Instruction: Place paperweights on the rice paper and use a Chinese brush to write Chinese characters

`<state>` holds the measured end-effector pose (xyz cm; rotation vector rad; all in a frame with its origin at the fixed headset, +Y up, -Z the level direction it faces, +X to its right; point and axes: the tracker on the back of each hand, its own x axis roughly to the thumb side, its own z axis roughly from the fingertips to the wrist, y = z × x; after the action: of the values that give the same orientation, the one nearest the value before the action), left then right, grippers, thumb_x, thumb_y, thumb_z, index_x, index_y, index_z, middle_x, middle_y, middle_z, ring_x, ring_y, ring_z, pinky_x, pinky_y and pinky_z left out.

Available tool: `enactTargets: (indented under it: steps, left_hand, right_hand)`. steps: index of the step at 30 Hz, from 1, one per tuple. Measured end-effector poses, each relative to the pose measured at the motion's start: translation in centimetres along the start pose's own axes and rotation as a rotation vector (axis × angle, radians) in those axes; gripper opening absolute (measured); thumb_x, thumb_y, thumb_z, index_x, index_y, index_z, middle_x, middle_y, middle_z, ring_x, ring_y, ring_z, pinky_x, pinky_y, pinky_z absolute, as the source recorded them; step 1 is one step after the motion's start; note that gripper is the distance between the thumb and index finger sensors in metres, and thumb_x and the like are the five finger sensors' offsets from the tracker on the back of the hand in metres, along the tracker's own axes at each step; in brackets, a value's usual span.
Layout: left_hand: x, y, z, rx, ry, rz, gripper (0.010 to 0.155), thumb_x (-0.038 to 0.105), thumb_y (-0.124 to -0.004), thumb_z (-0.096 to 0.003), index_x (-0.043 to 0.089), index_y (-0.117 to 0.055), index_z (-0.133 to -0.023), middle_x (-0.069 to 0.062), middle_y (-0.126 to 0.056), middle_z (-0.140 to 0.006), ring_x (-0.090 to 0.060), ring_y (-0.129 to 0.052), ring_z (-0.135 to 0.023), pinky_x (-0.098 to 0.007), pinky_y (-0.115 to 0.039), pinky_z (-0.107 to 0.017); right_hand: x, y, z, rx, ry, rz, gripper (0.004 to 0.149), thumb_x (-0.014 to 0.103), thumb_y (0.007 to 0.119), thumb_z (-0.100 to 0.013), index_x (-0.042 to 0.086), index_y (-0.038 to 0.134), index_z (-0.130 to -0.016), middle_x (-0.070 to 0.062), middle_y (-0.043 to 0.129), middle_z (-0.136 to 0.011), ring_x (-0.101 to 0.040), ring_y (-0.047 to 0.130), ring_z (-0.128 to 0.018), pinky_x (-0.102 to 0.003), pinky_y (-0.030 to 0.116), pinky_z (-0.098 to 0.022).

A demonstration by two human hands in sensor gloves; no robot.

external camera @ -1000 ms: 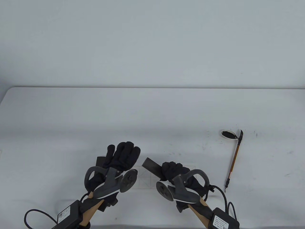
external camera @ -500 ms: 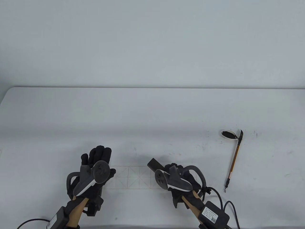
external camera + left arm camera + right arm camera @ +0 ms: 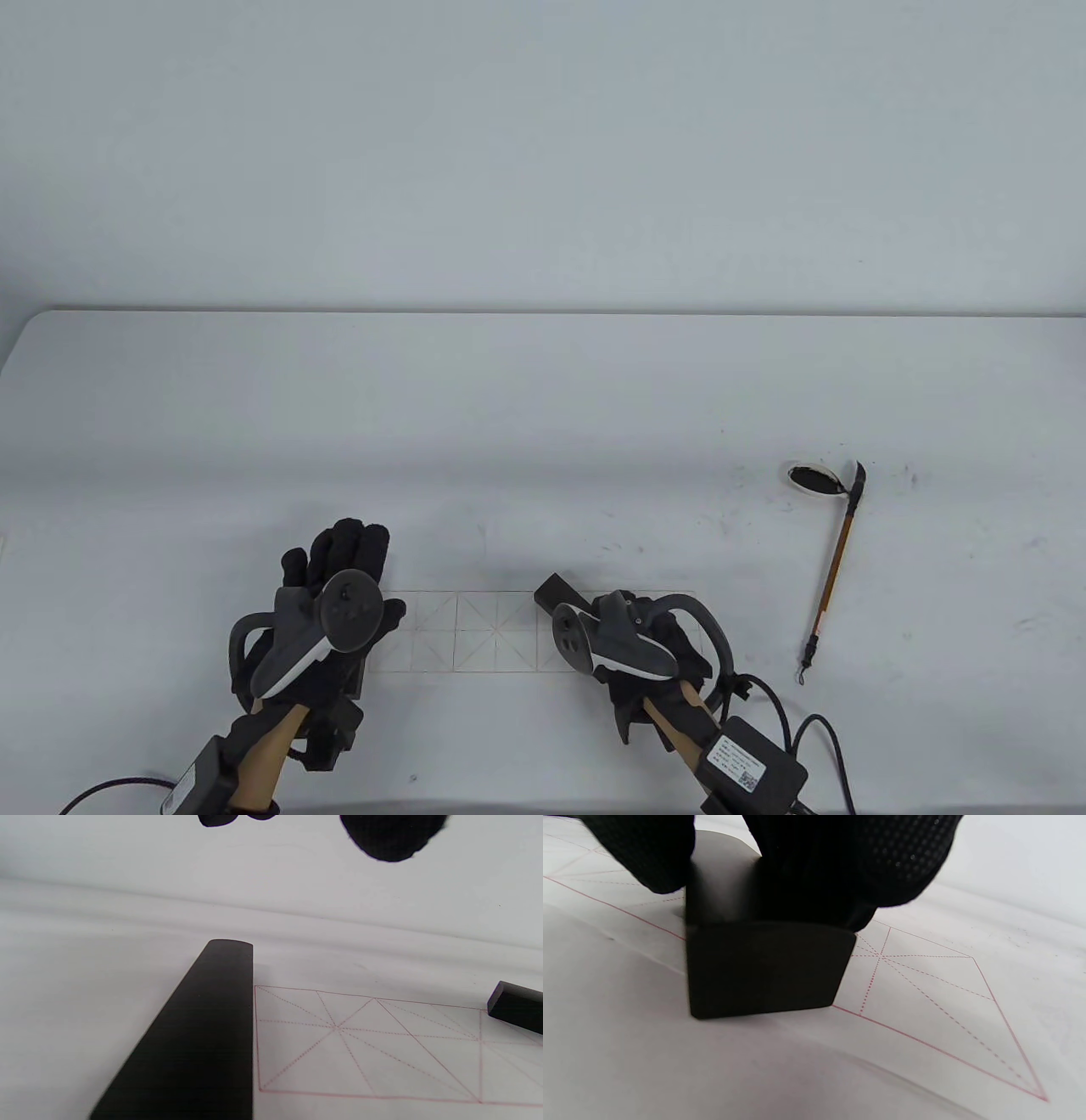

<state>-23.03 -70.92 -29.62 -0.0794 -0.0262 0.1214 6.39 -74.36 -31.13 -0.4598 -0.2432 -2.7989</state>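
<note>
Where the thin white rice paper with a red dotted grid (image 3: 475, 632) lies flat on the white worktop (image 3: 543, 407), one long black bar paperweight (image 3: 199, 1035) rests along its left end, left hand (image 3: 339, 586) above it with fingers (image 3: 390, 836) straight, released. The right hand (image 3: 645, 632) grips a second black bar paperweight (image 3: 763, 963), fingers (image 3: 840, 866) curled over it, its near end touching the paper's right part. A bamboo-handled Chinese brush (image 3: 836, 564) lies well right, tip by a small ink dish (image 3: 816, 478).

2 paperweights (image 3: 199, 1035) (image 3: 763, 967), 1 rice paper (image 3: 475, 632), 1 brush (image 3: 834, 569), 1 ink dish (image 3: 816, 479), 2 hands (image 3: 339, 586) (image 3: 645, 645).
</note>
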Motion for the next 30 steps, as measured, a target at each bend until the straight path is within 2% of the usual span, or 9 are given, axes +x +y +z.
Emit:
enactTargets:
  steps: [10, 20, 30]
  left_hand:
    - [0.0, 0.0, 0.1, -0.004, -0.002, -0.004, 0.085, 0.056, -0.060, -0.0508, 0.038, -0.011, -0.119, 0.000, -0.014, -0.129, -0.030, -0.024, -0.124, -0.050, -0.015, -0.088]
    - [-0.1, 0.1, 0.2, -0.013, 0.010, 0.004, 0.085, 0.056, -0.060, -0.0509, 0.038, -0.012, -0.119, -0.001, -0.014, -0.129, -0.031, -0.025, -0.124, -0.050, -0.015, -0.088]
    - [-0.3, 0.1, 0.1, -0.030, 0.022, 0.013, 0.085, 0.056, -0.060, -0.0509, 0.038, -0.012, -0.119, -0.001, -0.014, -0.129, -0.031, -0.025, -0.124, -0.050, -0.015, -0.088]
  right_hand:
    - [-1.6, 0.4, 0.5, 0.052, 0.064, -0.014, 0.070, 0.050, 0.074, -0.048, 0.001, 0.067, -0.097, -0.021, 0.082, -0.082, -0.028, 0.091, -0.060, -0.034, 0.082, -0.039]
    - [-6.5, 2.0, 2.0, 0.117, 0.280, -0.123, 0.070, 0.051, 0.074, -0.049, -0.001, 0.067, -0.096, -0.021, 0.083, -0.080, -0.028, 0.093, -0.058, -0.034, 0.084, -0.038]
    - [-9.4, 3.0, 2.9, 0.138, 0.446, -0.213, 0.071, 0.051, 0.073, -0.050, -0.002, 0.067, -0.096, -0.021, 0.084, -0.077, -0.026, 0.096, -0.052, -0.031, 0.086, -0.032]
